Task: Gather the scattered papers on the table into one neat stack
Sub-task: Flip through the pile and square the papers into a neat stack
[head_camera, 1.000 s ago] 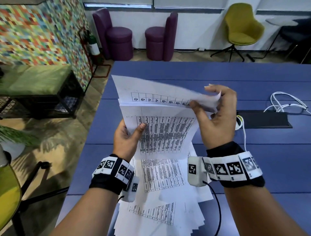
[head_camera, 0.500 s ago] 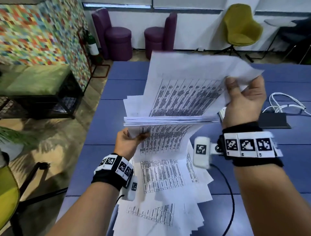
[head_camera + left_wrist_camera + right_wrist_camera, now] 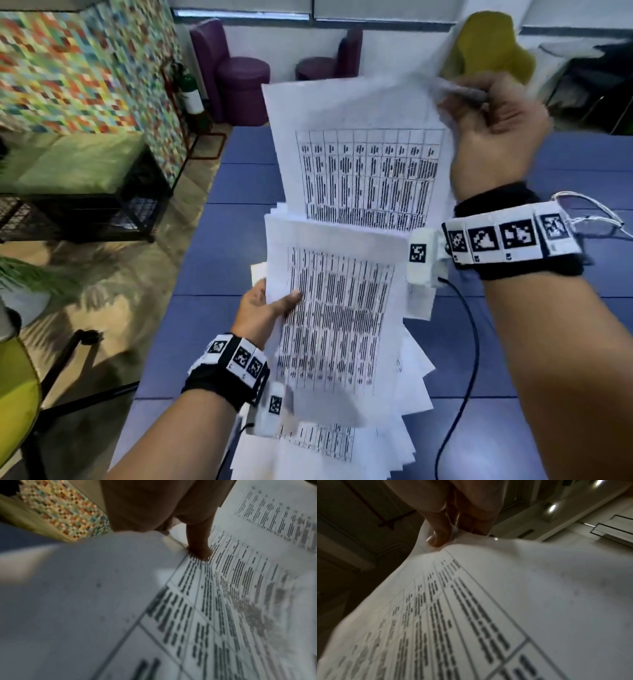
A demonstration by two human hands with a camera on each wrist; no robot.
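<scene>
White printed sheets with tables hang over the blue table (image 3: 548, 342). My right hand (image 3: 493, 120) pinches the top right corner of a raised bundle of papers (image 3: 363, 164) held upright; the right wrist view shows its thumb (image 3: 440, 534) pressed on that bundle (image 3: 488, 601). Lower down, my left hand (image 3: 263, 308) grips the left edge of a second printed sheet (image 3: 335, 308), thumb (image 3: 199, 545) on its face (image 3: 223, 588). More loose papers (image 3: 325, 445) lie fanned out on the table beneath.
A black cable (image 3: 469, 359) runs down the table at the right, with white cables (image 3: 596, 219) behind my right wrist. Purple seats (image 3: 239, 82) and an olive chair (image 3: 493, 48) stand beyond the table. A black bench (image 3: 85, 181) is on the floor at left.
My right hand has lifted the bundle higher and tipped it upright, facing me. The left hand has kept its hold on the lower sheet and sunk slightly.
</scene>
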